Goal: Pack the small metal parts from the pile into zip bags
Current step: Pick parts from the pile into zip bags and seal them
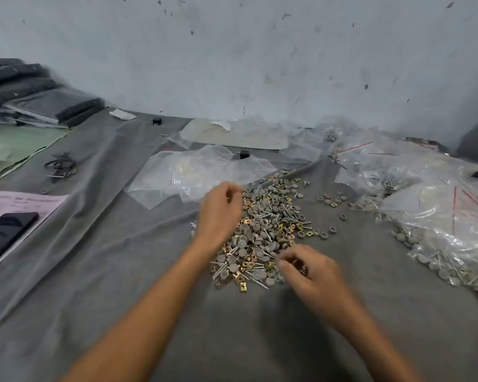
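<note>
A pile of small metal parts (268, 224) lies mid-frame on the grey cloth: grey round caps, thin screws and gold square clips mixed together. My left hand (218, 213) hovers over the pile's left edge, fingers curled, blurred by motion; whether it holds parts is unclear. My right hand (307, 271) rests at the pile's near right edge, fingertips pinched among the parts, with small pieces seemingly inside the curled fingers. Empty clear zip bags (193, 172) lie just behind the pile.
Filled zip bags with red seal lines (439, 216) heap up at the right. A few loose caps (329, 201) are scattered right of the pile. A black phone (6, 232) lies on a pink paper at left. Dark packets (33, 95) are stacked far left against the wall.
</note>
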`<action>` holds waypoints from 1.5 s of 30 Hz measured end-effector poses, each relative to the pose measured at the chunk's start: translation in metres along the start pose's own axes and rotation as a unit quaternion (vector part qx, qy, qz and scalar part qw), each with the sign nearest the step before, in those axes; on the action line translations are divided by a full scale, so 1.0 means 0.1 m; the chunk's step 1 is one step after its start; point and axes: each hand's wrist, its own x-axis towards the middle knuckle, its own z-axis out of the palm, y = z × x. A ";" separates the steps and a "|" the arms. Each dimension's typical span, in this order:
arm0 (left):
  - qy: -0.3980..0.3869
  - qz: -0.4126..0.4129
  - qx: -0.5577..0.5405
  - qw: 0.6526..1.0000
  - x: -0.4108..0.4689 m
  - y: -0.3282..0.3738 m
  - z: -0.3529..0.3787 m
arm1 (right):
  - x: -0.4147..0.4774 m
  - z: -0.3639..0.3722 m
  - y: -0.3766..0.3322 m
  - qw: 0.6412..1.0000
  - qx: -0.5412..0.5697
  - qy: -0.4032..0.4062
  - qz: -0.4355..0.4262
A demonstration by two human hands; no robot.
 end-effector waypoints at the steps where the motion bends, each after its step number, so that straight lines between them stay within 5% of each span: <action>1: -0.021 0.008 0.050 0.999 0.18 -0.10 -0.03 | 0.15 0.09 0.04 0.999 -0.028 -0.018 -0.012; 6: -0.121 0.033 0.271 0.954 0.78 -0.67 -0.09 | 0.42 0.46 0.25 0.997 -0.071 -0.012 -0.028; 10: -0.133 0.048 0.316 0.938 0.89 -0.85 -0.05 | 0.40 0.52 0.33 0.995 -0.088 0.039 -0.031; 20: -0.075 0.109 0.245 0.960 0.45 -0.70 -0.33 | 0.36 0.52 0.27 0.991 -0.105 0.070 -0.046; 27: -0.132 0.145 0.241 0.951 0.00 -0.51 -0.45 | 0.35 0.51 0.22 0.988 -0.117 0.088 -0.047; 31: -0.147 0.144 0.188 0.960 -0.09 -0.41 -0.48 | 0.35 0.53 0.13 0.969 -0.163 0.134 -0.130; 34: -0.148 0.160 0.148 0.965 -0.15 -0.36 -0.49 | 0.40 0.60 -0.13 0.963 -0.183 0.083 -0.182; 39: -0.153 0.175 0.108 0.967 -0.31 -0.31 -0.50 | 0.64 0.69 -0.39 0.980 -0.183 -0.067 -0.035; 45: -0.120 0.172 0.095 0.973 -0.33 -0.28 -0.50 | 0.66 0.80 -0.50 0.979 -0.196 -0.060 0.015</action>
